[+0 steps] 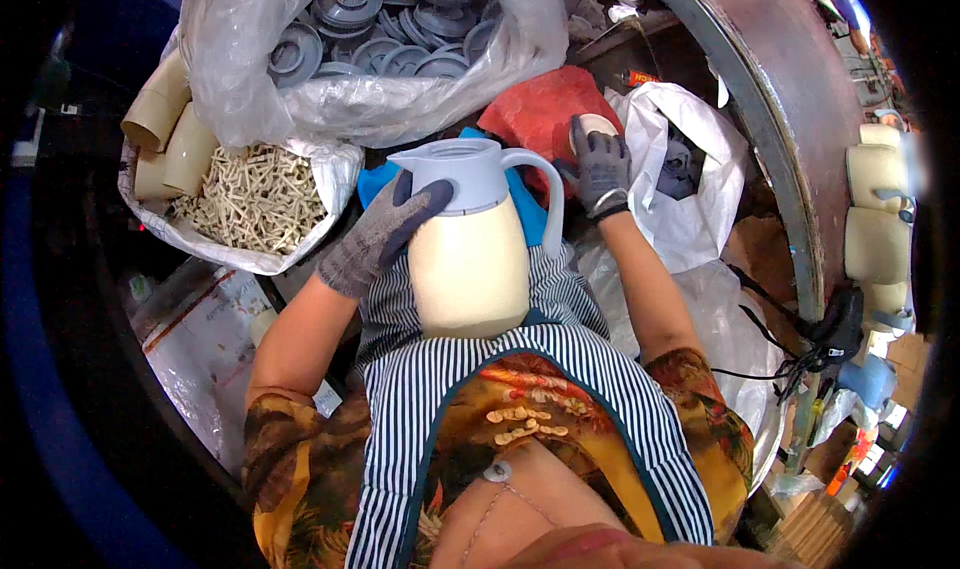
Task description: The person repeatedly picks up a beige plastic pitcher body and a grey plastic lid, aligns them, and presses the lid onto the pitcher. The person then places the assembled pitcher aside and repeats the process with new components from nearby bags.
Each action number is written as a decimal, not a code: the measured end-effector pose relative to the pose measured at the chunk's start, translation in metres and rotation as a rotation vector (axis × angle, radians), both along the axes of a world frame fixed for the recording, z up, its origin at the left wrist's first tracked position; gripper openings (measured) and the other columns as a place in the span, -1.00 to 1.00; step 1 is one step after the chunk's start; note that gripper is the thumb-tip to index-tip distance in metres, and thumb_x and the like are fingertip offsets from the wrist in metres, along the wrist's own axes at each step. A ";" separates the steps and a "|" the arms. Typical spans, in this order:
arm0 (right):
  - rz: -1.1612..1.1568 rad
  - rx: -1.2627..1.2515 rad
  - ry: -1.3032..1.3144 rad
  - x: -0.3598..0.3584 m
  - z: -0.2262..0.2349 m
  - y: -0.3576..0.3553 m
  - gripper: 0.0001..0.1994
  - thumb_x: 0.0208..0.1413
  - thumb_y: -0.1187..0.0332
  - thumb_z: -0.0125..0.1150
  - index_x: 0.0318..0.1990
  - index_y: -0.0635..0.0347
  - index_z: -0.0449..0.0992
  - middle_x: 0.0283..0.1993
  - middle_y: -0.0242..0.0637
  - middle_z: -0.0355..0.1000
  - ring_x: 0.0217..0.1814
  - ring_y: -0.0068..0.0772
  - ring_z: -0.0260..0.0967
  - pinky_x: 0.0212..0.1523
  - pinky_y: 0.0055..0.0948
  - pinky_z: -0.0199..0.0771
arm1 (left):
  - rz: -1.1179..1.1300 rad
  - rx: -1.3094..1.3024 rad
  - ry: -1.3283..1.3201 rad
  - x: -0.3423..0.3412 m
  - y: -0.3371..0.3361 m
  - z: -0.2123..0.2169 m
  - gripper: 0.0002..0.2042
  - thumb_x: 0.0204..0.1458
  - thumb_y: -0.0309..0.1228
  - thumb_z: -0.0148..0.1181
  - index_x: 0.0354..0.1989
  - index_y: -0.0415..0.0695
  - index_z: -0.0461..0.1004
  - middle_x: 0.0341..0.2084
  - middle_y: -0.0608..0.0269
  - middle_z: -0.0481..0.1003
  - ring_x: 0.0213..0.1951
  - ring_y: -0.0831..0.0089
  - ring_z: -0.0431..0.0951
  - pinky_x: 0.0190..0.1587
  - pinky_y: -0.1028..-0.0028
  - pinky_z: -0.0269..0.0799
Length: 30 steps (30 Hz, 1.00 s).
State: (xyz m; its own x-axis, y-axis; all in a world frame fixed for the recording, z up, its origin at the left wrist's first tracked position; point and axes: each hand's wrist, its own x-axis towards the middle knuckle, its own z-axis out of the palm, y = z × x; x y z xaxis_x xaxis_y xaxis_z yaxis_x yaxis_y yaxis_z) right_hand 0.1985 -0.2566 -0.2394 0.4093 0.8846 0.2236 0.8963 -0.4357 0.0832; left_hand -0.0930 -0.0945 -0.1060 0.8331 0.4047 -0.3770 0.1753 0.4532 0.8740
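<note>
A thermos jug (468, 259) with a cream body, grey-blue collar, spout and handle stands upright on my lap, against a striped apron. My left hand (392, 227), in a grey work glove, is closed round the jug's collar near the spout. My right hand (602, 169), gloved the same way, is over a red bag (535, 107) to the right of the jug's handle. Its fingers are closed on a small cream round piece (598, 125), partly covered by the fingers.
A clear plastic sack of grey-blue round lids (395, 44) lies ahead. On the left, a white sack (290, 259) holds small beige pieces (262, 201) and cream cylinders (190, 151). Right of the red bag is another white sack (715, 144). A metal edge (775, 129) curves beyond it, with more jugs (875, 244) past that.
</note>
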 end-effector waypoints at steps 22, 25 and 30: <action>0.255 0.712 0.119 0.028 0.222 -0.006 -0.56 0.21 0.18 0.16 0.14 0.28 0.42 0.09 -0.07 0.45 0.10 -0.24 0.42 0.08 -0.32 0.45 | 0.079 1.091 -0.462 0.203 0.031 -0.073 0.08 -0.38 0.04 0.54 0.34 -0.16 0.09 0.21 -0.02 0.29 0.24 0.01 0.30 0.31 0.15 0.18; 0.271 0.579 0.462 0.031 0.222 0.043 -0.59 0.16 0.23 0.25 0.10 0.26 0.48 -0.04 -0.16 0.54 -0.08 -0.31 0.53 -0.08 -0.43 0.52 | 0.081 1.108 -0.446 0.198 0.034 -0.068 0.09 -0.39 0.05 0.54 0.33 -0.18 0.09 0.20 -0.05 0.28 0.24 0.00 0.29 0.29 0.14 0.20; 0.382 0.922 -0.126 0.042 0.245 0.089 -0.64 0.22 0.31 0.13 0.14 0.19 0.43 0.07 -0.18 0.48 -0.01 -0.25 0.49 0.01 -0.31 0.50 | 0.095 1.127 -0.317 0.195 0.032 -0.078 0.07 -0.37 0.10 0.50 0.32 -0.20 0.11 0.19 -0.09 0.28 0.24 -0.04 0.27 0.31 0.09 0.14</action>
